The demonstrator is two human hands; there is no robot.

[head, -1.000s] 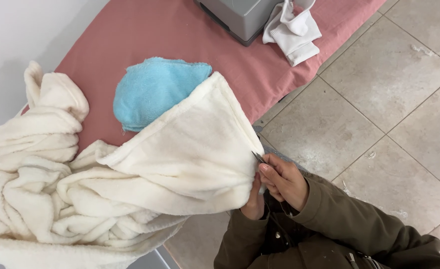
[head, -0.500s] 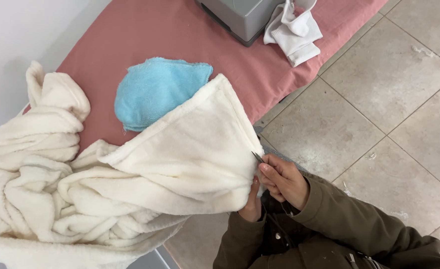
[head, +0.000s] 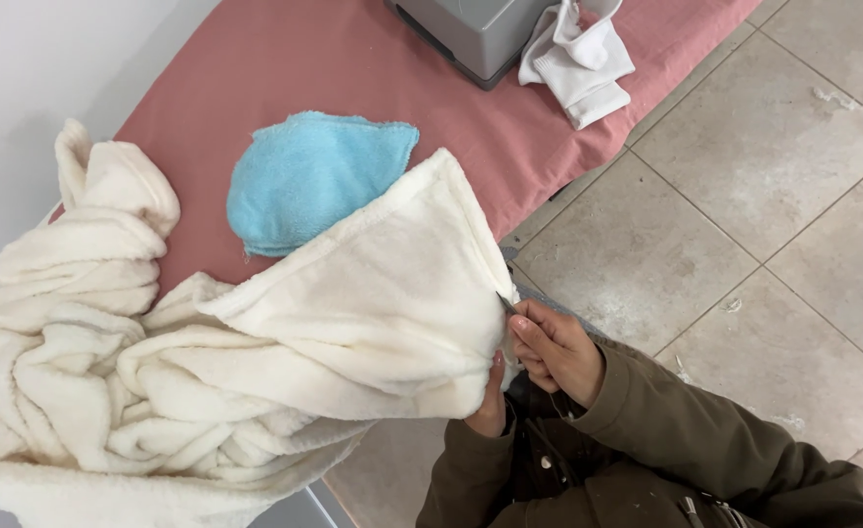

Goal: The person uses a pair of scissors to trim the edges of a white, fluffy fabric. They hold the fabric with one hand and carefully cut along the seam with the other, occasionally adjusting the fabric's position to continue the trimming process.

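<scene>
**Head view: both hands at the edge of a cream fleece blanket**

The head camera looks down on a cream fleece blanket [head: 334, 332] bunched in thick folds across the near end of a table covered in a pink cloth [head: 353, 68]. One flat corner of the blanket is drawn out toward the person, past the table's edge, and both hands meet there.

The left hand [head: 490, 401] sits under the blanket's lower hem, mostly hidden by the fabric; its thumb presses up against the fleece and the fingers appear curled around the fold, pinching it. The right hand [head: 554, 347], in an olive-green jacket sleeve [head: 705, 440], is closed in a loose fist just beside the blanket's edge. A small thin metal tool [head: 506, 303] pokes up from between its thumb and forefinger, its tip touching the hem; what kind of tool it is cannot be made out.

Behind the blanket, partly overlapped by it, lies a folded light-blue terry cloth [head: 304, 176]. At the far end of the table stands a grey machine [head: 471, 34], only partly in frame, with a crumpled white cloth [head: 578, 59] lying against its side. The floor to the right is beige tile [head: 774, 196].
</scene>
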